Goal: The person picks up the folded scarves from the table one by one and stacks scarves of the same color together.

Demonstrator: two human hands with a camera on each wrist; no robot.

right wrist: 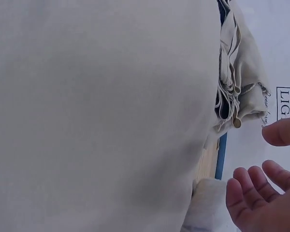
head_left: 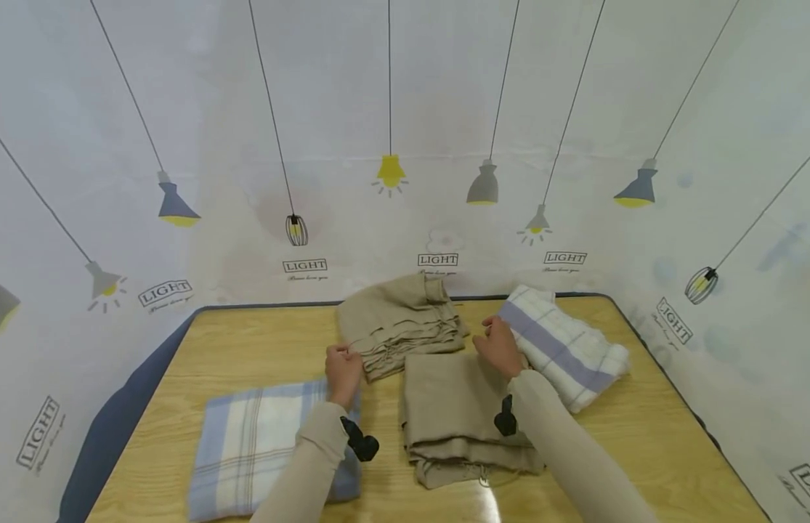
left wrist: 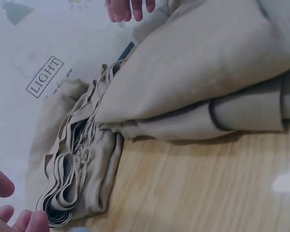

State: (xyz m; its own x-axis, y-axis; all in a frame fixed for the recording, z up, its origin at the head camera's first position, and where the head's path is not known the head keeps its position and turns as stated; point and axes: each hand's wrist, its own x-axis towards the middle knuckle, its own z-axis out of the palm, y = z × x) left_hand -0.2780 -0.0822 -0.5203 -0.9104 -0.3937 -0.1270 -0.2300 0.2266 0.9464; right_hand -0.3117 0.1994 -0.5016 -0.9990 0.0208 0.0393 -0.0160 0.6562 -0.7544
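Plaid cloth (head_left: 241,443): lay folded on the wooden table (head_left: 248,341), blue and white with thin brown lines, its right side partly behind the left sleeve (head_left: 306,457).
Left hand (head_left: 344,374): hovered by the near left corner of the rear beige cloth (head_left: 391,312); thumb and fingers were spread apart and slightly bent, though whether a fingertip touched the fabric could not be told.
Rear beige cloth: sat at the table's back edge, close to the printed wall (head_left: 352,94), its gathered, layered folds facing the front right.
Front beige cloth (head_left: 450,407): rested folded near the middle, just in front of the rear one, with layers stacked along its near edge.
Right hand (head_left: 499,349): hung above the front beige cloth's far right corner, beside the striped cloth (head_left: 561,352); its thumb stood away from the loosely curved fingers.
Striped cloth: lay at the right, folded, white with a purple band, angled toward the table's right side.
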